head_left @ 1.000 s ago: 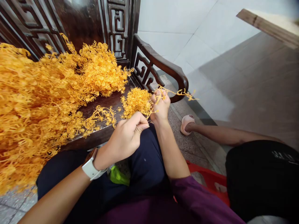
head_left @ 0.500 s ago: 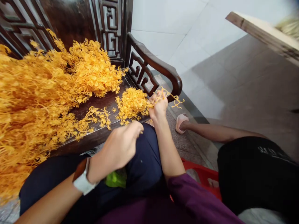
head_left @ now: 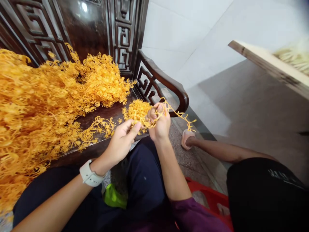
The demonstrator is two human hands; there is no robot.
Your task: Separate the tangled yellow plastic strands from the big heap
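Note:
A branching yellow plastic sprig (head_left: 179, 113) is in my right hand (head_left: 161, 126), whose fingers are curled round it; its thin tip sticks out to the right. My left hand (head_left: 122, 140), with a pale watch on the wrist, pinches the sprig's other end between thumb and fingers. Just behind both hands, a small pile of yellow plastic pieces (head_left: 136, 109) lies on the dark wooden bench seat (head_left: 93, 112), partly covered by them. A large heap of similar yellow sprigs (head_left: 45, 100) fills the bench to the left.
The bench's carved armrest (head_left: 169, 82) rises just beyond my right hand. On the right are another person's leg (head_left: 217, 146) and pink shoe (head_left: 185, 139). A wooden board (head_left: 267, 62) juts in at upper right, and a red plastic stool or basket (head_left: 205, 190) stands low beside me.
My left hand has moved forward from above my lap to the sprig and now pinches it. The right hand still grips it. The whole view has tilted, so the scene sits lower.

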